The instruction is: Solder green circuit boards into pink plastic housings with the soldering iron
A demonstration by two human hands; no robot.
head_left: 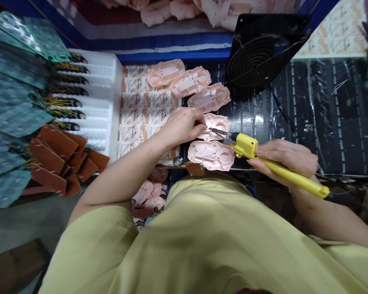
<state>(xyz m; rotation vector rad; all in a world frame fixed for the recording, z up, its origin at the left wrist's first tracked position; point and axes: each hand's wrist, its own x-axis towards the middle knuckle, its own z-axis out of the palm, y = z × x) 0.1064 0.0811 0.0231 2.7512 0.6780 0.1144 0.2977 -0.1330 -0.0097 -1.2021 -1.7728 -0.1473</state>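
Note:
My right hand (290, 157) is closed round the handle of a yellow soldering gun (245, 145), whose thin metal tip points left. The tip reaches a pink plastic shell (221, 121) on the bench. My left hand (184, 124) bends over the left part of that same shell, fingers pinched close to the tip; what they hold is hidden. Nearer to me lies another pink shell (211, 156) with its hollow side up. Three more pink shells (191, 81) lie in a slanting row beyond my left hand. By the front edge are a small round speaker (178, 161) and a brown board (195, 169).
A black fan (257, 61) stands at the back, its cable running across the dark bench mat (331, 122). Behind, a blue bin (171, 45) holds pink parts. At left, a white foam tray (110, 98) carries wired black parts, beside green boards (15, 118) and brown boards (58, 151).

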